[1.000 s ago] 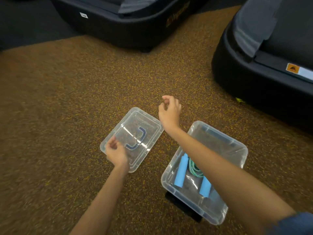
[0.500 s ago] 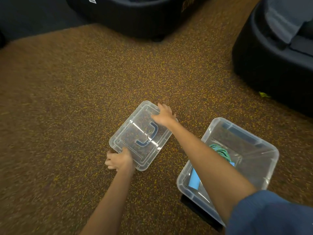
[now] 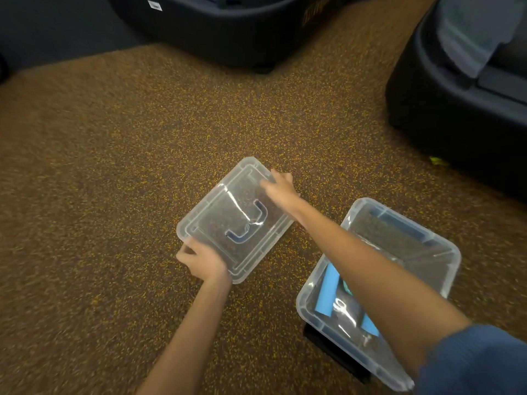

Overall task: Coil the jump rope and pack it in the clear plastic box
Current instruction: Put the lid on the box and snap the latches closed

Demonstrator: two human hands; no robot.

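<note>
Speckled brown-and-yellow floor [image 3: 114,166] fills my view, with dark machine bases at 12 o'clock [image 3: 228,32] and 2 o'clock [image 3: 456,104]. Clear lid [image 3: 228,215] lies at frame centre, its dark blue handle [image 3: 251,223] facing up. Whether the lid rests flat on the floor or is slightly lifted, I cannot tell.

My left hand [image 3: 204,262] grips the lid's near corner at 7 o'clock of the lid, fingers curled around the edge, closed on it. My right hand [image 3: 281,188] sits on the far edge at 1 o'clock of the lid, fingers bent over the rim; the image is blurred there, so how firm the grasp is I cannot tell.

Clear plastic box [image 3: 445,252] stands uncovered at 4 o'clock, just beside the lid but apart from it. My right forearm crosses over it. Inside, the jump rope: two light blue handles [image 3: 328,292] toward the near end, a bit of teal cord [image 3: 346,287] showing between them, the rest hidden by my arm
</note>
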